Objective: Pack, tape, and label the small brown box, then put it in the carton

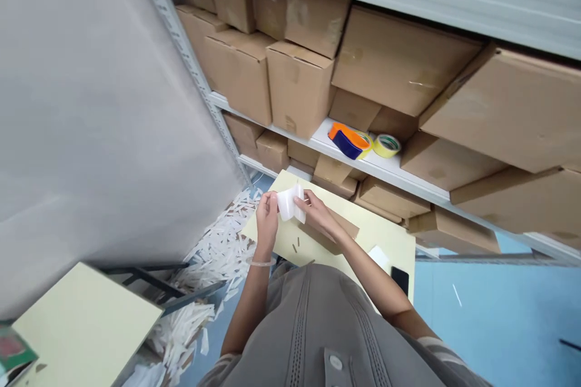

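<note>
Taking clock directions from the hands, the table's (381, 230) corner edge lies just past them at twelve, and blue floor (490, 314) stretches beyond its right end at four. Above the tabletop, the left hand (266, 211) and right hand (316, 210) pinch opposite sides of a curved white sheet (285, 204), fingers closed narrowly on it. Brown cardboard (348, 227) and a phone (400, 280) lie at four; paper scraps (222, 245) litter the floor at eight. Shelved cartons (297, 87) range from eleven to three, their contents hidden; a tape dispenser (345, 144) sits between one and two, beside a tape roll (387, 146).
</note>
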Available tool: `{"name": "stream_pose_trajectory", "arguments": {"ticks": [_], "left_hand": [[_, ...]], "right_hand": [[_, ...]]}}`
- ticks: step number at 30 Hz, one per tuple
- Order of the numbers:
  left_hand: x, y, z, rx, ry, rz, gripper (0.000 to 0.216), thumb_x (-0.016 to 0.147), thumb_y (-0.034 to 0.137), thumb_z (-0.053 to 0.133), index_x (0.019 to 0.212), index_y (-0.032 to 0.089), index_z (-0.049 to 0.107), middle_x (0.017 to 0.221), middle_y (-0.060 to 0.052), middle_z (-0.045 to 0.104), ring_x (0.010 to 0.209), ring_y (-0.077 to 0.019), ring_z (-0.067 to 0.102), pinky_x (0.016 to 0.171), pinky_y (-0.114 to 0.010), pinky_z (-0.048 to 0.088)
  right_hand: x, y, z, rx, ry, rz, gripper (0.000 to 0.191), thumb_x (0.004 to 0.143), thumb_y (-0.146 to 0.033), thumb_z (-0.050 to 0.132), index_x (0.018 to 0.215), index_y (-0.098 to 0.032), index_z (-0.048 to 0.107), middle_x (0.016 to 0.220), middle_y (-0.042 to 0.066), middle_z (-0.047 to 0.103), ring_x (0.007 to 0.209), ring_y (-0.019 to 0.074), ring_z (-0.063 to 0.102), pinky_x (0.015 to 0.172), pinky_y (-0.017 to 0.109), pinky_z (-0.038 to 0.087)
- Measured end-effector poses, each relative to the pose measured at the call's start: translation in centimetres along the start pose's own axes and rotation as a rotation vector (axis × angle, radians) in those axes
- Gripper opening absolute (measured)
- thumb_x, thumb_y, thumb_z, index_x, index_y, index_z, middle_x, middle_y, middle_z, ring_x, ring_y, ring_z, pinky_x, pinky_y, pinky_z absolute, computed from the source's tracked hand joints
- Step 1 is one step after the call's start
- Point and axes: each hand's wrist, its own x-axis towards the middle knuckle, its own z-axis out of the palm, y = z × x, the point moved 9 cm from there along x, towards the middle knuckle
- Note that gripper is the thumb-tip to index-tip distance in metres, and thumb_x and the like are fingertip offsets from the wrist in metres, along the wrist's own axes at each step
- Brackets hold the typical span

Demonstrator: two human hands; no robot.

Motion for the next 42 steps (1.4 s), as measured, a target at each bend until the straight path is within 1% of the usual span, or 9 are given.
{"name": "stream_pose_trajectory", "arguments": {"ticks": [4,7,12,19,22,26,30,36,42], "left_hand": [[-0.6,0.2,-4.4,-0.043,0.143,0.002,0.027,0.090,0.044,0.051,0.080,0.019,0.055,0.067,0.002,0.046,0.059,-0.0106,0.043,0.056,-0.021,0.038],[-1.3,0.2,-8.0,-0.071,0.284,0.013,0.028,0.089,0.045,0.052,0.079,0.019,0.053,0.064,0.003,0.044,0.057,-0.0099,0.042,0.055,-0.021,0.037],[-3.8,0.3,-14.0,-0.113,0.594,0.041,0.030,0.090,0.048,0.049,0.081,0.020,0.051,0.064,0.005,0.041,0.055,-0.0089,0.037,0.052,-0.020,0.033],[-8.7,2.9,-21.3,-0.050,0.947,0.126,0.033,0.090,0.051,0.048,0.084,0.019,0.050,0.065,0.005,0.040,0.057,-0.0086,0.037,0.053,-0.020,0.032],[-9.8,3.2,-22.6,-0.037,0.966,0.116,0.031,0.089,0.049,0.049,0.081,0.019,0.050,0.064,0.005,0.039,0.056,-0.0085,0.036,0.052,-0.020,0.030],[-9.4,2.9,-22.1,-0.058,0.904,0.102,0.029,0.089,0.047,0.050,0.083,0.019,0.051,0.066,0.005,0.041,0.057,-0.0089,0.039,0.054,-0.020,0.033],[-8.2,2.8,-20.3,-0.054,0.794,0.107,0.029,0.090,0.048,0.049,0.083,0.020,0.051,0.063,0.005,0.042,0.056,-0.0096,0.040,0.054,-0.020,0.034],[-6.1,2.0,-16.2,0.000,0.598,0.066,0.030,0.092,0.048,0.046,0.083,0.020,0.051,0.066,0.003,0.043,0.058,-0.0103,0.042,0.056,-0.021,0.038],[-4.3,0.4,-8.2,0.029,0.263,0.005,0.024,0.092,0.044,0.046,0.095,0.021,0.051,0.077,0.000,0.051,0.066,-0.0117,0.050,0.066,-0.025,0.045]], "right_hand": [[2.7,0.3,5.3,0.135,-0.250,0.025,0.041,0.070,-0.057,0.065,0.081,-0.017,0.062,0.073,0.000,0.062,0.065,0.0136,0.055,0.060,0.024,0.042],[4.5,0.5,7.8,0.115,-0.324,0.031,0.038,0.067,-0.054,0.066,0.076,-0.017,0.063,0.068,-0.001,0.061,0.059,0.0125,0.053,0.055,0.023,0.040],[8.9,0.0,9.6,-0.204,-0.244,-0.092,0.028,0.067,-0.047,0.064,0.066,-0.020,0.063,0.060,-0.004,0.058,0.059,0.0127,0.052,0.054,0.022,0.039],[14.3,-1.3,7.7,-0.530,0.125,-0.072,0.017,0.075,-0.033,0.057,0.077,-0.021,0.068,0.076,0.005,0.068,0.075,0.0211,0.061,0.067,0.029,0.045],[15.4,-3.3,10.2,-0.523,0.020,-0.133,0.023,0.079,-0.034,0.057,0.087,-0.018,0.070,0.086,0.009,0.071,0.084,0.0243,0.063,0.077,0.034,0.047],[13.9,-6.9,15.6,-0.312,-0.280,-0.282,0.054,0.078,-0.045,0.063,0.124,-0.017,0.059,0.113,0.011,0.068,0.106,0.0253,0.062,0.094,0.039,0.044],[9.8,-8.5,17.3,-0.190,-0.427,-0.357,0.081,0.077,-0.054,0.065,0.146,-0.024,0.033,0.142,0.011,0.048,0.132,0.0251,0.044,0.107,0.043,0.035],[1.9,-7.5,14.4,-0.218,-0.455,-0.469,0.053,0.083,-0.043,0.062,0.132,-0.026,0.049,0.134,0.008,0.054,0.125,0.0222,0.049,0.106,0.040,0.036],[-3.0,-5.7,9.9,-0.268,-0.251,-0.449,0.037,0.079,-0.032,0.067,0.114,-0.026,0.057,0.123,0.007,0.058,0.118,0.0229,0.053,0.099,0.039,0.040]]}}
